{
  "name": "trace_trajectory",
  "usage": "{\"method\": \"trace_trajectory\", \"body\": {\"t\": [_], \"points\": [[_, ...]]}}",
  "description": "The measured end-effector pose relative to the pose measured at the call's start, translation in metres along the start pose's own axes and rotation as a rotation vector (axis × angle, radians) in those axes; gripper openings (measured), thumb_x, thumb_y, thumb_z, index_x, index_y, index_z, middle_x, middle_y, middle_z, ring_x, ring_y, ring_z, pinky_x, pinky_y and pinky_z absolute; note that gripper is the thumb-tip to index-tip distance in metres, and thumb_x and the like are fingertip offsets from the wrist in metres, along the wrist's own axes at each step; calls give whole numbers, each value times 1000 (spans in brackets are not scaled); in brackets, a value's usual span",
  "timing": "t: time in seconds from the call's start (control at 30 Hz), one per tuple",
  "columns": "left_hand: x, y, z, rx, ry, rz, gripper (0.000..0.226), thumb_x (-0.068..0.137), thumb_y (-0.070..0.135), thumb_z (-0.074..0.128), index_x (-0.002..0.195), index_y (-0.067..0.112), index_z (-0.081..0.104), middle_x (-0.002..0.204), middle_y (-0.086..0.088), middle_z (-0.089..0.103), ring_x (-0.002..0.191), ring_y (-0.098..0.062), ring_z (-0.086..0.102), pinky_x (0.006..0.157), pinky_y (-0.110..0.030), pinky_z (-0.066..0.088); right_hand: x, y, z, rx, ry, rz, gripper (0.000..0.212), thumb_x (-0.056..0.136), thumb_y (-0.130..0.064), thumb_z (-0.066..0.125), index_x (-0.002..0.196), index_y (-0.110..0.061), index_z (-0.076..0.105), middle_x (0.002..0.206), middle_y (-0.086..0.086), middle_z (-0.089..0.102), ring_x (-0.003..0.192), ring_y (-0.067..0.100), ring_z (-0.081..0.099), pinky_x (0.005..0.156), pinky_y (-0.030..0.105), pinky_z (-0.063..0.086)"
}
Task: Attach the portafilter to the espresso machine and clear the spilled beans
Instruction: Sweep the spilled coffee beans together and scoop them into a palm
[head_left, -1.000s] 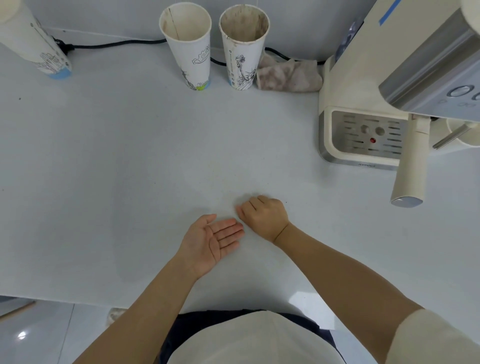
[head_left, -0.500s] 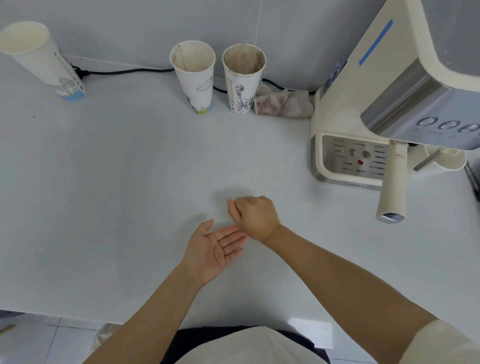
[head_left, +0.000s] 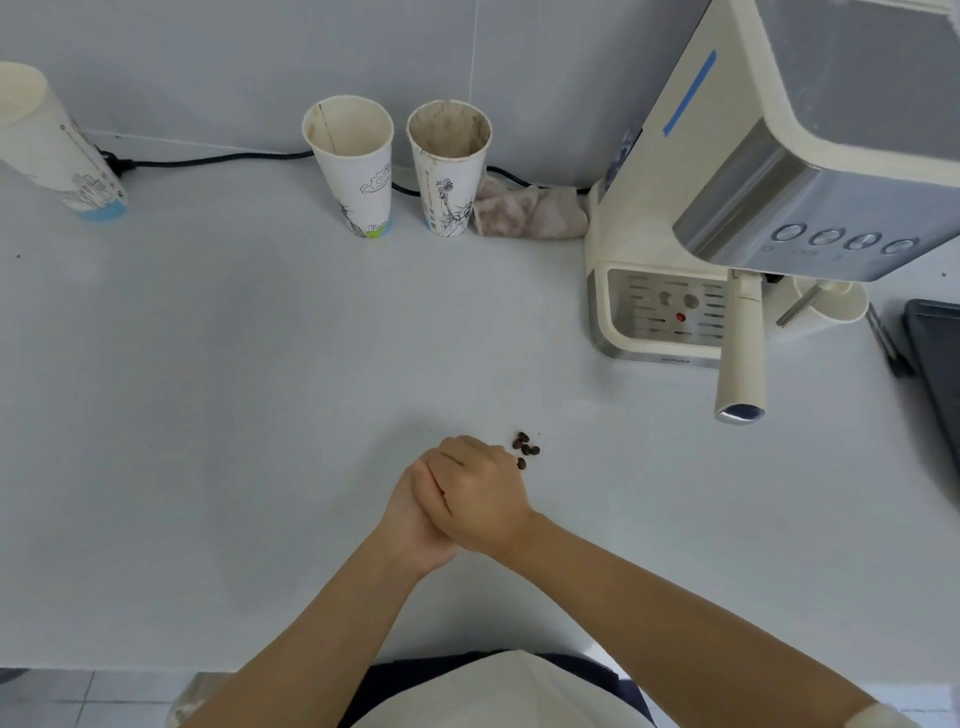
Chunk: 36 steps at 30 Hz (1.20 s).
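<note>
Head view: right hand (head_left: 480, 499) cupped over left hand (head_left: 415, 519), pressed together beside spilled beans (head_left: 525, 449); a hasty sweep could scatter them across the counter (head_left: 234, 389).

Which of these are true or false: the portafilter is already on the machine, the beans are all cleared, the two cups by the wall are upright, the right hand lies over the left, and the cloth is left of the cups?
1. The portafilter is on the machine. True: its handle sticks out over the drip tray.
2. The beans are all cleared. False: a few lie on the counter by the right hand.
3. The two cups by the wall stand upright. True.
4. The right hand lies over the left hand. True.
5. The cloth is left of the cups. False: it lies to their right, against the machine.
</note>
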<state>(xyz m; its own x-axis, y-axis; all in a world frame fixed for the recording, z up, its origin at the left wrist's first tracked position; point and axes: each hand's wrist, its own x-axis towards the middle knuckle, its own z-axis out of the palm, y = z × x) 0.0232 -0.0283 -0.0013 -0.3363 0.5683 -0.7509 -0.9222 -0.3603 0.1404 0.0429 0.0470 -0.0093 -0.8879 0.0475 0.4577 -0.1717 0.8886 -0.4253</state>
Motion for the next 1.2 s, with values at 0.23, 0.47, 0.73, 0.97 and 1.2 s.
{"method": "trace_trajectory", "body": {"t": [0.23,0.47,0.73,0.97,1.2], "points": [[-6,4,-5,128,92,72,44,91,15,33,60,5,64,52,-5,65,46,-14,64,47,-22,54,-3,8,-17,35,28,107,24,77,-16,47,59,-4,59,55,5,60,50,18,51,40,27,40],[-10,12,-29,105,122,74,60,93,21,33,55,-3,72,66,-16,74,56,-21,71,55,-30,58,-14,73,-31,-136,-369,415,68,75,-49,28,109,3,56,111,18,56,98,35,54,80,37,47],[-18,14,-29,102,158,81,59,93,21,34,53,-2,71,64,-15,73,54,-21,71,52,-29,58,-14,63,-1,-469,-499,314,70,75,-64,19,99,-10,56,102,7,57,87,27,52,72,35,44],[-19,18,-29,108,171,63,58,93,20,35,53,-2,71,66,-16,74,54,-21,70,53,-30,57,-31,92,19,-363,-198,-44,23,93,-26,36,77,-12,45,70,8,61,67,21,44,56,29,47],[-16,17,-26,131,190,26,54,92,20,37,56,-1,71,68,-16,74,56,-21,71,55,-30,58,-17,111,16,-425,-62,-247,55,100,-24,28,54,-10,56,50,3,57,45,19,53,42,23,39]]}}
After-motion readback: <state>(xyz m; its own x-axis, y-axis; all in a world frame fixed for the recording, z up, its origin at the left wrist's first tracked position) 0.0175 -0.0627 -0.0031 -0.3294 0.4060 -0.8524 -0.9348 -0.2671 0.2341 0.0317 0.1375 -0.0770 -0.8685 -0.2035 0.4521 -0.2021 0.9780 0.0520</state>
